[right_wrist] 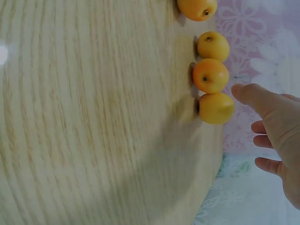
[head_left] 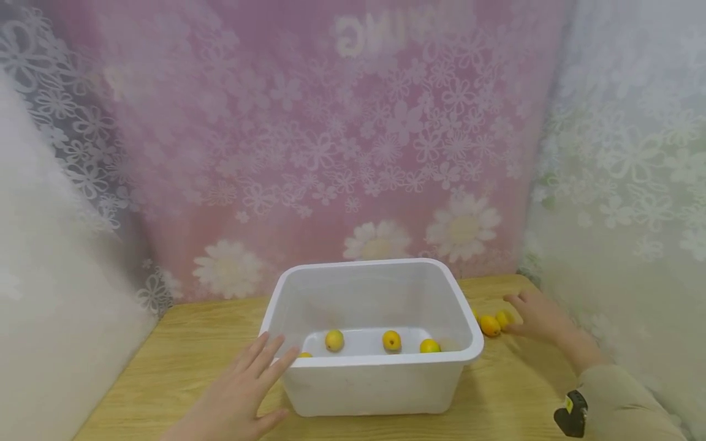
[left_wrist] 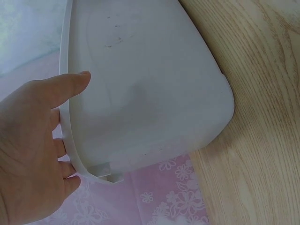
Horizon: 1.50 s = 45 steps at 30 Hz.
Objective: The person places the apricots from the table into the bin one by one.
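A white plastic tub (head_left: 369, 392) stands on the table with several round yellow-orange fruits inside, among them one yellow fruit (head_left: 333, 340) and another by the middle (head_left: 391, 340). My left hand (head_left: 237, 386) lies at the tub's near left corner, fingers extended over the rim; in the left wrist view its thumb (left_wrist: 70, 86) is on the outer side. Right of the tub, my right hand (head_left: 540, 321) reaches beside a short row of fruits, fingers spread and holding nothing. In the right wrist view the nearest are a yellow fruit (right_wrist: 216, 108) and an orange one (right_wrist: 211, 76).
The wooden table (head_left: 187, 349) meets a pink flowered backdrop (head_left: 309, 153) behind the tub. Pale flowered side panels (head_left: 623, 202) flank it. Another orange fruit (right_wrist: 197, 8) sits a little apart from the row.
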Motion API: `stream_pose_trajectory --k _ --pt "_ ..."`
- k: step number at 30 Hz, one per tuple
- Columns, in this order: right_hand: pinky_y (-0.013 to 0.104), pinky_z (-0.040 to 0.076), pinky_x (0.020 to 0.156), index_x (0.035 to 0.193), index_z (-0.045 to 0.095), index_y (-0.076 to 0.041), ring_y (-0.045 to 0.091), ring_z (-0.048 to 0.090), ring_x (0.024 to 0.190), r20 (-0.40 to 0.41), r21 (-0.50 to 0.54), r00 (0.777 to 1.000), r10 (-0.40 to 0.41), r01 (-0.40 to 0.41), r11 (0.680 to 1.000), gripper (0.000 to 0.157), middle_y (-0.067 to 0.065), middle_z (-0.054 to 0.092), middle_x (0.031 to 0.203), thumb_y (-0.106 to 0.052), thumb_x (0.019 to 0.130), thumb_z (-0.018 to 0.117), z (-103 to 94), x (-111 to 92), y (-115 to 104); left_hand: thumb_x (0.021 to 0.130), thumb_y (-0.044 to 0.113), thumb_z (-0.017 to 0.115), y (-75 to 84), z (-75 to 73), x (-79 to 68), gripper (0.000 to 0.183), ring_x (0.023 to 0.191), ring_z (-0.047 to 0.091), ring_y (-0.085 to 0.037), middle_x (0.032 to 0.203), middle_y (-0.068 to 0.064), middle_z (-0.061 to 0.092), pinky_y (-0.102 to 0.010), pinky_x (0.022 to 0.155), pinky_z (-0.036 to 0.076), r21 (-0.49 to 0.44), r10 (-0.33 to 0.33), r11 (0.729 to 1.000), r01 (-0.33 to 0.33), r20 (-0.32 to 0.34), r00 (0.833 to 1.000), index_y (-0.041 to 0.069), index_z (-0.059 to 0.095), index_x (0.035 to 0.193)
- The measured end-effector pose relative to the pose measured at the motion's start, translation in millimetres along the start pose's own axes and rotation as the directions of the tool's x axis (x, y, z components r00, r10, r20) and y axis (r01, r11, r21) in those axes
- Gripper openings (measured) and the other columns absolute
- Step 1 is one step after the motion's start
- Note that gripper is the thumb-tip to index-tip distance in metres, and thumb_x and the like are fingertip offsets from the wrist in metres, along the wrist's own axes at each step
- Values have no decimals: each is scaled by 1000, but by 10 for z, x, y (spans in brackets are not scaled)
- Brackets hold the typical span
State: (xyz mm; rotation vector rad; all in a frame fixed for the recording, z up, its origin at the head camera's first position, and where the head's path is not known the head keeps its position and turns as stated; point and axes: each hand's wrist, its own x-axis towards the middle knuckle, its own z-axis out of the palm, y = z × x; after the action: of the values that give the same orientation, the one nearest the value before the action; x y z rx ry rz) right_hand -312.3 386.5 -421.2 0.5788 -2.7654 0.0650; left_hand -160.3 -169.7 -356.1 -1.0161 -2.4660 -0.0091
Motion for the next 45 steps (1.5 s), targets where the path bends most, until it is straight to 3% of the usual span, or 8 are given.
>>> stream_pose_trajectory --k 11,17,22,25,28,32,39,45 --pt "55 47 69 115 55 6 42 56 84 66 0 995 77 -77 997 59 25 56 92 -30 73 76 216 -93 54 73 45 71 -14 29 9 82 124 39 -42 139 -19 42 -25 111 -3 5 38 999 -38 -34 999 11 39 140" --pt "51 46 61 114 58 1 34 54 76 89 22 992 91 -94 995 49 17 54 86 -25 75 74 254 -102 42 76 51 67 -13 26 -1 81 125 39 -39 140 -17 41 -50 94 37 24 28 999 -28 -19 999 12 38 140" --pt "54 44 64 117 57 0 37 54 80 81 0 990 115 -116 993 51 15 54 87 -26 76 73 284 -82 8 77 53 65 -15 37 -7 79 124 40 -39 139 -16 43 -32 111 12 32 37 999 -36 -35 999 12 39 140" --pt "54 43 62 119 56 -1 35 54 79 96 -7 987 131 -131 991 52 14 54 86 -26 76 73 281 -68 -19 79 54 63 -21 38 -7 78 124 40 -40 139 -18 42 -20 109 -7 28 39 999 -38 -34 999 13 38 141" --pt "56 42 64 118 56 -1 38 54 82 115 -11 982 148 -148 989 52 16 56 89 -26 76 73 271 -56 -35 80 55 61 -19 30 -7 78 125 39 -40 139 -18 41 -36 112 14 15 27 1000 -27 -12 1000 13 37 141" --pt "59 41 66 111 56 -1 41 54 85 115 -23 980 160 -158 987 45 19 57 92 -24 76 72 281 -57 -25 81 55 60 -17 17 -7 78 126 37 -41 141 -19 39 -54 93 39 -22 0 1000 0 35 999 14 35 143" --pt "65 40 69 107 57 0 43 55 87 119 -5 977 176 -177 984 40 21 58 93 -24 77 70 329 -111 20 80 53 62 -16 19 -11 79 126 37 -41 141 -18 39 -55 92 39 -30 7 1000 -6 38 999 15 34 143" --pt "52 42 59 100 59 0 31 54 73 90 22 981 172 -174 984 38 14 58 86 -26 75 68 323 -134 72 78 50 66 -4 11 -4 80 127 37 -40 141 -17 39 -49 100 34 -15 -2 1000 2 12 1000 15 36 143"
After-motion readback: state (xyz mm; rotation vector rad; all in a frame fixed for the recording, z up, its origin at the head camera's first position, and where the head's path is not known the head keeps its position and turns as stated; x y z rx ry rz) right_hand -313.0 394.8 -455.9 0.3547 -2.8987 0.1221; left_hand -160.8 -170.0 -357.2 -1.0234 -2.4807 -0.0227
